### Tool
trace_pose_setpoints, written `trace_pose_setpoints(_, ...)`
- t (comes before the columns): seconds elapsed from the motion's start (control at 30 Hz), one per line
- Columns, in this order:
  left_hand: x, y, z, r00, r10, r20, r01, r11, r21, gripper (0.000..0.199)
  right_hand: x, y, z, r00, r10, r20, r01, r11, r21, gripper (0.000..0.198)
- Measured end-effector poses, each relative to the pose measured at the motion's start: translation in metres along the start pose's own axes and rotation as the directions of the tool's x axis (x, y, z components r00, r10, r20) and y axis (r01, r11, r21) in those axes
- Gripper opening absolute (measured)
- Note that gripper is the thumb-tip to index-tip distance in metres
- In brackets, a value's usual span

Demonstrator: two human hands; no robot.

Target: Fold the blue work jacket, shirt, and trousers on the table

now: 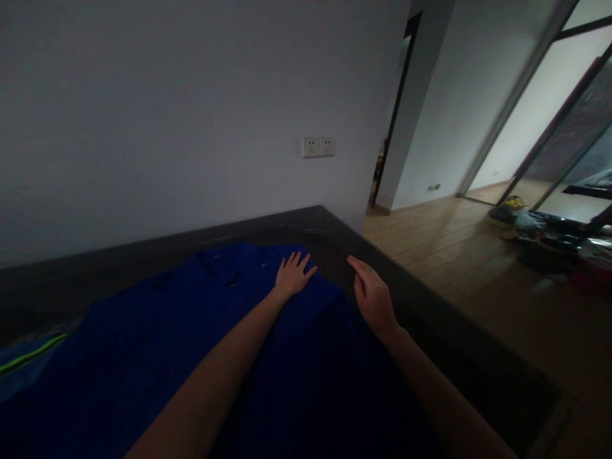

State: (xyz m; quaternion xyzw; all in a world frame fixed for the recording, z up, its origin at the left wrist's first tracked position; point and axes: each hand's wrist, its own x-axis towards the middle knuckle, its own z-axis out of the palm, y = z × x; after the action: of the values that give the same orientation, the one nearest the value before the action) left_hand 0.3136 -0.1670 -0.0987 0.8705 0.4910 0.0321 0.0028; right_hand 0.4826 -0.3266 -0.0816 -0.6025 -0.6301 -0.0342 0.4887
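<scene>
"Where was the shirt (157, 344)?"

"Spread over the worktop (329, 245), its nearest part lost in shadow. A striped cloth (36, 355) lay at the worktop's left."

"And the grip?"

"Nothing was grasped. The right hand (371, 293), toward the worktop's right edge, had fingers together and nearly straight, with nothing visible in it; I couldn't tell whether it touched anything. The left hand (293, 274) rested splayed on the shirt, toward the worktop's far corner."

"What could have gone wrong?"

"A sideways drag of that left palm might have rucked the shirt, I thought; in such dim light, a crease could easily have been missed."

"Any room to move?"

"Some, I judged, on the worktop's right, where a dark strip showed before the edge and the floor (421, 242) below. The worktop's far edge ran along the wall (191, 115), so less there. Sockets (319, 146) sat above its far corner; a heap (540, 233) lay well off to its right."
</scene>
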Motion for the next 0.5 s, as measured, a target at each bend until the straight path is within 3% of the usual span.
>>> trace_pose_setpoints(0.1,-0.001,-0.001,0.001,0.999,0.027,-0.018,-0.027,0.999,0.032,0.062,-0.007,-0.008,0.014,0.982,-0.074,0.173,0.080,0.996,-0.029,0.046)
trace_pose_setpoints(0.17,-0.001,-0.001,0.002,0.999,0.041,-0.020,-0.040,0.998,0.047,0.057,-0.015,-0.013,0.026,0.924,-0.115,0.366,0.149,0.986,-0.068,0.045)
trace_pose_setpoints(0.27,0.002,0.000,0.002,1.000,-0.010,-0.016,0.010,1.000,0.021,0.054,-0.026,-0.018,0.038,0.805,-0.084,0.587,0.199,0.971,-0.135,0.051)
trace_pose_setpoints(0.37,0.009,0.003,0.002,0.993,-0.122,0.004,0.122,0.992,-0.027,0.055,-0.029,-0.021,0.039,0.746,-0.020,0.666,0.193,0.963,-0.187,0.061)
trace_pose_setpoints(0.5,0.019,0.009,0.002,0.963,-0.265,0.052,0.268,0.961,-0.061,0.059,-0.027,-0.026,0.035,0.732,0.019,0.681,0.162,0.966,-0.200,0.064)
